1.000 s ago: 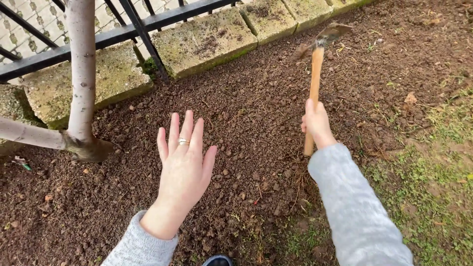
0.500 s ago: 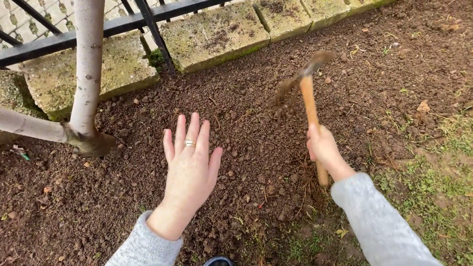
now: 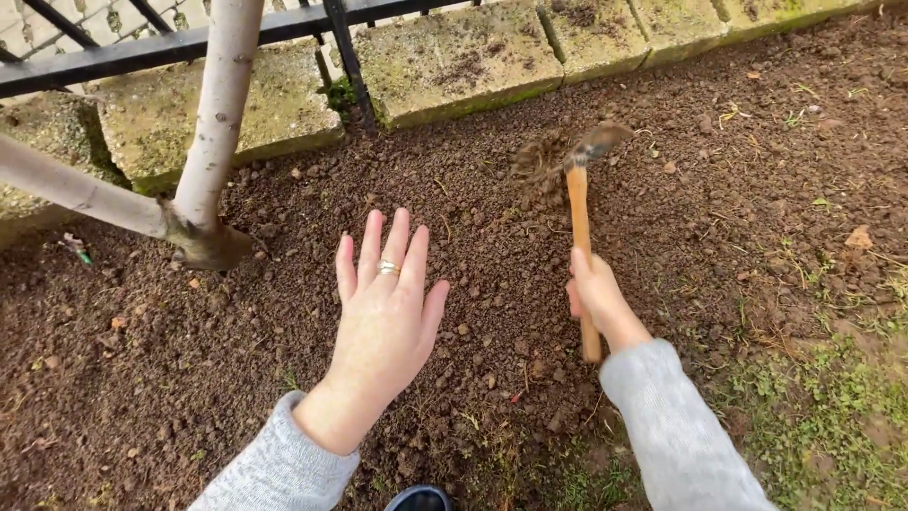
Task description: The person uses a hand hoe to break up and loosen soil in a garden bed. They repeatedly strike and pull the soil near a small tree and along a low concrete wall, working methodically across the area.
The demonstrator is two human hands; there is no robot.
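Note:
My right hand (image 3: pixel 596 295) grips the wooden handle of a small garden hoe (image 3: pixel 580 218). Its metal head is blurred just above the dark loose soil (image 3: pixel 492 237), with crumbs of earth flying beside it. My left hand (image 3: pixel 388 308) hovers flat over the soil to the left of the hoe, fingers spread, a ring on one finger, holding nothing. Both arms wear grey sleeves.
A pale young tree trunk (image 3: pixel 218 123) forks out of the soil at the left. Mossy stone blocks (image 3: pixel 445 61) and a black metal fence (image 3: pixel 142 47) border the bed at the back. Grass (image 3: pixel 813 407) grows at the right front. A dark shoe tip (image 3: pixel 421 497) shows at the bottom.
The hoe swung down from a raised position near the stone blocks toward me and struck into the soil, throwing up crumbs. My left hand stayed open above the ground.

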